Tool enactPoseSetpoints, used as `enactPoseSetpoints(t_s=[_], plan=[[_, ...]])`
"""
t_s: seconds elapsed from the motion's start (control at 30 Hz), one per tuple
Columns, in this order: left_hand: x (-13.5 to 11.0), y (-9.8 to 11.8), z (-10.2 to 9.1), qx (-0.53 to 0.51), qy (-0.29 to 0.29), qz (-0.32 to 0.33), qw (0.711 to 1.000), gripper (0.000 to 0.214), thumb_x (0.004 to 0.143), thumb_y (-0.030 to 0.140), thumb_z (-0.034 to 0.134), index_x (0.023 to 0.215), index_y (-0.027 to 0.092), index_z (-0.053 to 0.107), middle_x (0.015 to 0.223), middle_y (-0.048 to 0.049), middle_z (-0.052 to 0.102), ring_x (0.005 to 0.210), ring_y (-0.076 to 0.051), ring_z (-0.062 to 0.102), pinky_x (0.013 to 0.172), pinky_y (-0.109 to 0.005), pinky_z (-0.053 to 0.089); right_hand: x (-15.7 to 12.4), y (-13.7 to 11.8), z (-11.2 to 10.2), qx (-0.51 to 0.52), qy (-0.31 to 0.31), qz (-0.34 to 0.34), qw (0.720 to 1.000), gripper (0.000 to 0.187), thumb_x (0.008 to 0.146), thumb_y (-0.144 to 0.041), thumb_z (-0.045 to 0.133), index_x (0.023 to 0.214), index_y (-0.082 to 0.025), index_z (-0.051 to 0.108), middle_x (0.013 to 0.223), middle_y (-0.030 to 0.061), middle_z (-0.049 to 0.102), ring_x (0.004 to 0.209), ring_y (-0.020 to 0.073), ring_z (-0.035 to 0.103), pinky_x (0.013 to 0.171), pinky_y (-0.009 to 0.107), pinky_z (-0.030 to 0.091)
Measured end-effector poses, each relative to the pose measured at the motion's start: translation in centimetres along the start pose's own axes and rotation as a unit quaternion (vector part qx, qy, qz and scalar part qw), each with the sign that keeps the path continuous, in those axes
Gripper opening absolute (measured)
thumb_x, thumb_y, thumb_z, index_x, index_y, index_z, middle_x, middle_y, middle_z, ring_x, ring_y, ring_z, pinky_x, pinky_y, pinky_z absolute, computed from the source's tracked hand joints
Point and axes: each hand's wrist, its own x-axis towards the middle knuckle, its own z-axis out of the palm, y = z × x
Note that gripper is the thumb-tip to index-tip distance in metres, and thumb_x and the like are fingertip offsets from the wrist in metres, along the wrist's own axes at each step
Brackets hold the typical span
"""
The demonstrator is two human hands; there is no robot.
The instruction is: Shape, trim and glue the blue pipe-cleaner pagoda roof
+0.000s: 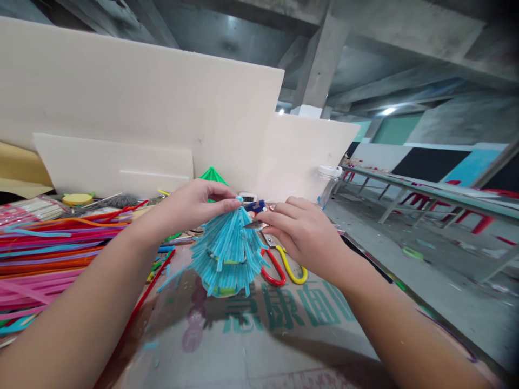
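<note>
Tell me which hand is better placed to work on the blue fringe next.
Probably the right hand: it holds a pointed metal tool aimed at the blue fringed cone, while the left hand is busy pinching that cone's top.

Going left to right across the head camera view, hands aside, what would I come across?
Colorful strips, blue fringed craft, scissors' red handle, scissors' yellow handle, clear jar with white lid, long table.

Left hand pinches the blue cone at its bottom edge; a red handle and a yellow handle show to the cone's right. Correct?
No: the head view shows the left hand pinching the blue cone at its top. The red handle and yellow handle do show to its right.
</note>
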Motion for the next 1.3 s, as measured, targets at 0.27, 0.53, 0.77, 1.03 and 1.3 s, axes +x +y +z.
enactPoseSetpoints(t_s=[0.27, 0.53, 0.77, 1.03, 1.3], plan=[[0.04, 0.27, 0.02, 0.004, 0.000, 0.005, 1.000, 0.035, 0.087, 0.049, 0.050, 0.091, 0.020, 0.070, 0.089, -0.0008, 0.071, 0.086, -0.020, 0.063, 0.072, -0.027, 0.045, -0.27, 0.00, 0.21, -0.034, -0.004, -0.018, 0.999, 0.029, 0.096, -0.032, 0.045, 0.115, -0.021, 0.063, 0.091, 0.0071, 0.066, 0.087, 0.0205, 0.052, 0.077, 0.034, 0.035], [0.02, 0.33, 0.19, -0.021, -0.001, 0.012, 1.000, 0.034, 0.086, 0.048, 0.051, 0.089, 0.020, 0.070, 0.085, -0.0004, 0.070, 0.083, -0.019, 0.061, 0.071, -0.026, 0.044, -0.23, -0.30, 0.28, -0.041, -0.007, -0.016, 0.999, 0.029, 0.097, -0.032, 0.043, 0.114, -0.021, 0.064, 0.088, 0.0068, 0.065, 0.084, 0.0203, 0.050, 0.075, 0.034, 0.034], [0.02, 0.45, 0.22, -0.019, -0.003, 0.014, 1.000, 0.032, 0.086, 0.046, 0.051, 0.088, 0.020, 0.069, 0.085, 0.0003, 0.070, 0.083, -0.018, 0.061, 0.072, -0.025, 0.044, -0.15, -0.24, 0.36, -0.036, -0.003, -0.024, 0.999, 0.029, 0.098, -0.032, 0.042, 0.110, -0.020, 0.065, 0.087, 0.0068, 0.065, 0.084, 0.0200, 0.051, 0.074, 0.034, 0.034], [0.02, 0.18, 0.20, -0.014, -0.007, 0.009, 1.000, 0.036, 0.087, 0.049, 0.049, 0.089, 0.020, 0.070, 0.085, -0.0009, 0.069, 0.082, -0.019, 0.061, 0.072, -0.027, 0.044, -0.06, 0.09, 0.42, 0.005, -0.009, -0.021, 1.000, 0.027, 0.096, -0.031, 0.045, 0.113, -0.019, 0.063, 0.088, 0.0058, 0.066, 0.084, 0.0195, 0.053, 0.074, 0.034, 0.037], [-0.06, 0.46, 0.12, -0.022, -0.009, 0.007, 1.000, 0.034, 0.086, 0.047, 0.050, 0.087, 0.020, 0.069, 0.084, -0.0005, 0.069, 0.082, -0.019, 0.061, 0.071, -0.027, 0.044, -0.07, 0.25, 0.10, 0.027, -0.022, -0.022, 0.999, 0.025, 0.095, -0.028, 0.049, 0.114, -0.020, 0.062, 0.089, 0.0062, 0.066, 0.087, 0.0191, 0.056, 0.077, 0.034, 0.039]])
